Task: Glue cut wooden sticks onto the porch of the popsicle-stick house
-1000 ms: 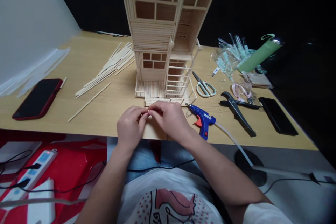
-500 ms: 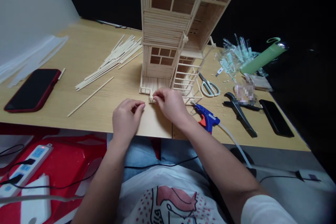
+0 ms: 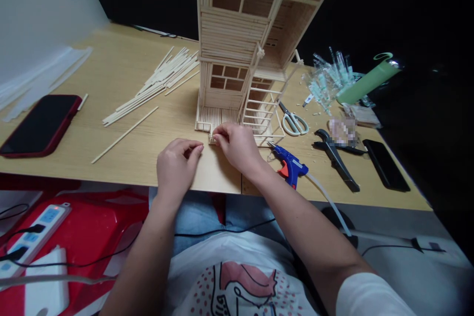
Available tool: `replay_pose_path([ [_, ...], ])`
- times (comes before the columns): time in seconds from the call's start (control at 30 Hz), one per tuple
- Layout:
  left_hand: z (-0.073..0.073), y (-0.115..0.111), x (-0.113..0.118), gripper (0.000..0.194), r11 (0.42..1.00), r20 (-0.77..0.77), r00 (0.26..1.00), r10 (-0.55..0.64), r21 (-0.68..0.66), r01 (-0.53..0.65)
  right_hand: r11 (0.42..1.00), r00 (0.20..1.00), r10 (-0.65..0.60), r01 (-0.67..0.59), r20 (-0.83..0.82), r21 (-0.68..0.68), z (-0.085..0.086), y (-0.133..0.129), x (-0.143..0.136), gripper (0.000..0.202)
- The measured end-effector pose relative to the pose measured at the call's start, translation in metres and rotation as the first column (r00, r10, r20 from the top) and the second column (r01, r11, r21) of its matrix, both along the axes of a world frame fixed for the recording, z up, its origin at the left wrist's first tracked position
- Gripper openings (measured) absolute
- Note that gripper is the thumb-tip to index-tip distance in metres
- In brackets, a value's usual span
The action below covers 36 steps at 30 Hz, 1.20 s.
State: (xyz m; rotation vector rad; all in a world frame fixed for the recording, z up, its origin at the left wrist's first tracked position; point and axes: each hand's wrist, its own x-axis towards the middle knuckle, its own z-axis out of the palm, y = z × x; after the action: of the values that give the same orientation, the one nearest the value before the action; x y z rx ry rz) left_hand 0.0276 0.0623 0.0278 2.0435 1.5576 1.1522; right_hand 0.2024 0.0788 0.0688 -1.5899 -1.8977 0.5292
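A tall model house (image 3: 235,34) made of thin wooden sticks stands in front of me, with window frames and a slanted ladder-like stair (image 3: 262,108) on its right side. My right hand (image 3: 239,150) is at the front edge of its porch (image 3: 222,116), thumb and fingers pinched beside the low corner railing (image 3: 204,123). Whatever is in that pinch is too small or hidden. To the left, my left hand (image 3: 177,163) hovers by the table's front edge, fingers curled and thumb close to the index finger. Nothing shows in it.
Loose wooden sticks (image 3: 157,84) and one single stick (image 3: 125,135) lie left. A red-cased phone (image 3: 40,126) is farther left. Right are a blue glue gun (image 3: 291,165), scissors (image 3: 295,123), a black tool (image 3: 336,160), a black phone (image 3: 386,165) and a green bottle (image 3: 368,80).
The view has shifted slightly, so everything sits a little more to the left. Both hands keep nearly the same pose, the right one still at the porch corner.
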Motion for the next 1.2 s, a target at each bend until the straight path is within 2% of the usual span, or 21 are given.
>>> replay_pose_path([
  [0.67,0.0,0.0,-0.001,0.011,1.0,0.002,1.0,-0.011,-0.011,0.011,0.999,0.999,0.002,0.0,-0.047,0.038,-0.007,-0.003,0.0,0.009],
  [1.0,0.003,0.009,0.0,0.011,1.0,0.024,1.0,-0.006,-0.016,0.007,0.999,0.993,0.005,0.001,-0.117,0.048,-0.018,-0.004,0.0,0.009],
  [1.2,0.01,0.024,0.009,0.01,0.993,0.066,0.991,-0.115,0.04,0.113,0.999,0.993,0.007,-0.003,-0.114,0.036,-0.015,-0.005,-0.001,0.01],
])
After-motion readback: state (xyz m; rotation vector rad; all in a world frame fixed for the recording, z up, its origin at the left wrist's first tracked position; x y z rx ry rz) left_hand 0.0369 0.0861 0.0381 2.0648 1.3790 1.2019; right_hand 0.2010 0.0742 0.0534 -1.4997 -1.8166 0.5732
